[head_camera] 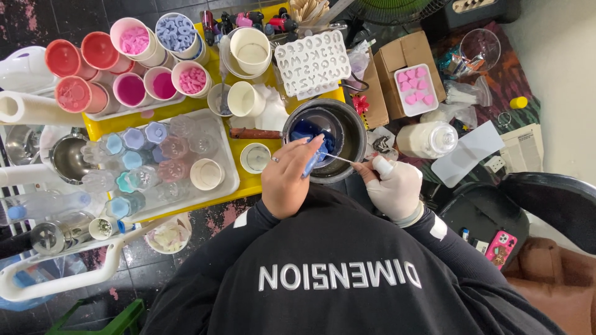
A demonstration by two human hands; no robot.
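Observation:
My left hand [287, 177] is bare with a ring on one finger. It grips a small blue object [312, 162] at the near rim of a dark round pot [357, 124]. Inside the pot is a deep blue mass [310, 131]. My right hand [394, 186] wears a white glove and pinches a thin metal rod [340, 159] whose tip points at the blue object over the pot. Both hands sit close together just in front of my black sweatshirt.
On the yellow table [245, 183] stand a white tray [231, 180] of small glass cups, cups of pink and blue pieces [133, 40], white cups [249, 49] and a white letter mould [312, 61]. A cardboard box [388, 59] holding pink hearts, a jar [428, 139] and a pink phone [500, 247] lie to the right.

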